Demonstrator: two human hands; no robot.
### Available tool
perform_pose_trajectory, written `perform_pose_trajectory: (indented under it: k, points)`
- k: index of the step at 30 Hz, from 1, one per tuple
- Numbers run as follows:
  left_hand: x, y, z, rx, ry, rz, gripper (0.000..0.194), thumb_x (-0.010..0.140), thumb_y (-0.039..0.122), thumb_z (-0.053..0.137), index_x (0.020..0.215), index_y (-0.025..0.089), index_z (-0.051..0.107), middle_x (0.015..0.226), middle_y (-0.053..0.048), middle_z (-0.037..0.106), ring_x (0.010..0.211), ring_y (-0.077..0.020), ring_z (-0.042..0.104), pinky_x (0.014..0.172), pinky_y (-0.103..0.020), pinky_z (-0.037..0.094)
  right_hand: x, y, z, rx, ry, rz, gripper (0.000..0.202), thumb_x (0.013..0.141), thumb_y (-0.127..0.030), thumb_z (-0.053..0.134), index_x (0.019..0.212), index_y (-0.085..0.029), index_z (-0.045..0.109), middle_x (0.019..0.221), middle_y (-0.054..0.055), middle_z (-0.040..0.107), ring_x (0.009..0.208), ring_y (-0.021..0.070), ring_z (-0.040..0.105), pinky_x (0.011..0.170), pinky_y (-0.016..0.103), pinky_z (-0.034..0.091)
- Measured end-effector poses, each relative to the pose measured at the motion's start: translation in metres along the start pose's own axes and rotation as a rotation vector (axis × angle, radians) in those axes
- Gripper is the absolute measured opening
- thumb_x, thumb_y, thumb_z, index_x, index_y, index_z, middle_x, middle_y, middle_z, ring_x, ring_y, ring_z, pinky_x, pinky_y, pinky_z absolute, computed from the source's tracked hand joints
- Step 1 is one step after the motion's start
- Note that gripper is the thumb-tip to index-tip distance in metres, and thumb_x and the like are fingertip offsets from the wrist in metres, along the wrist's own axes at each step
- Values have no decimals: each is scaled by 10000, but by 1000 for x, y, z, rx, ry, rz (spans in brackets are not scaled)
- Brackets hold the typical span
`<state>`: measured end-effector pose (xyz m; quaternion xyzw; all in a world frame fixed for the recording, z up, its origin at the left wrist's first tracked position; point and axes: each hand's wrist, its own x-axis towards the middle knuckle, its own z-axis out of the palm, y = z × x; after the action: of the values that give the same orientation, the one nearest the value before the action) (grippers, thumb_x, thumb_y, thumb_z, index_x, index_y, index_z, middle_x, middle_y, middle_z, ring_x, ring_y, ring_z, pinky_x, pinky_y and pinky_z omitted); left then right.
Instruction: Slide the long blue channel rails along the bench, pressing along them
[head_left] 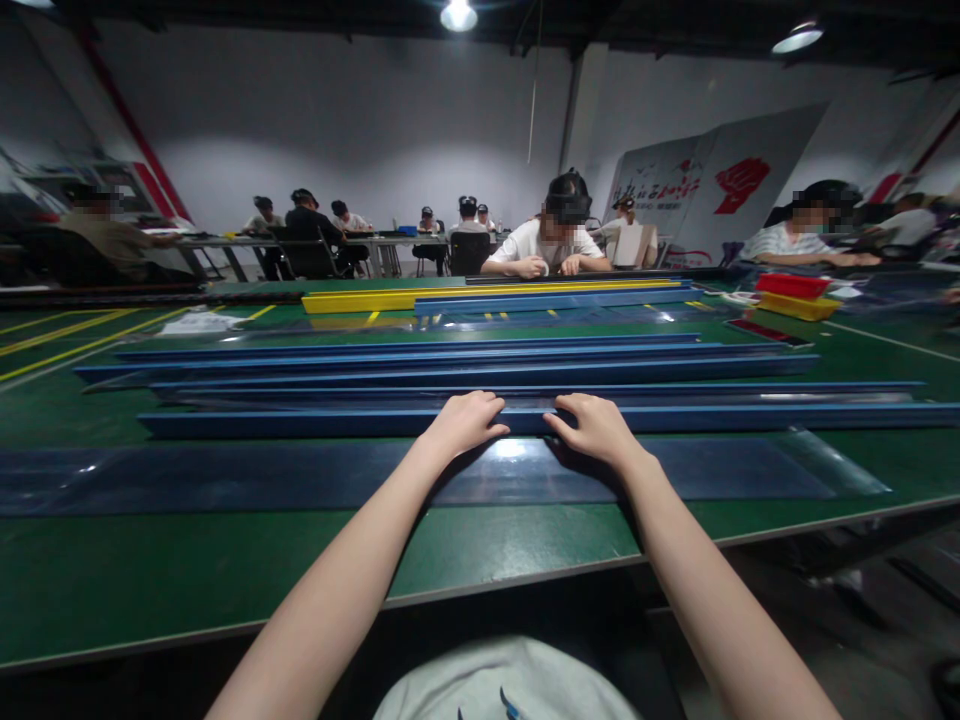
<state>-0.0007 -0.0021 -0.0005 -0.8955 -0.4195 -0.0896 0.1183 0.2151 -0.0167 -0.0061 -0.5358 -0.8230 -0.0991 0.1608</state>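
Observation:
A long blue channel-shaped strip (285, 424) lies across the green table in front of me. My left hand (466, 422) grips it near its middle, fingers over the top and thumb on the near side. A short gap to the right, my right hand (594, 424) holds the same strip in a similar way. Between the strip and the table's near edge lies a flat, clear plastic sleeve (247, 475), stretching sideways below both wrists. Just behind the held strip, another blue strip (795, 390) runs parallel, partly hidden by my fingers.
More blue strips (420, 377) lie farther back, with a yellow strip (352, 302) beyond. Red and yellow trays (799, 305) and a dark phone-like slab (769, 333) are at the right. A co-worker (551, 245) sits across the green table (187, 590); several people work behind.

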Motion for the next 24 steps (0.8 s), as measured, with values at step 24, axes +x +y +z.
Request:
perform_pose_trajectory:
  k: [24]
  points:
    - [1,1,0,-3,-14,-1,230,806,394,516,880,178,536,928,-39,609,893,-190,572,650,-251,436,9,-14,10,-65,61,-42,282,820,-422,466,771,-175,594,745,52,625,693,152,552,590,238,273]
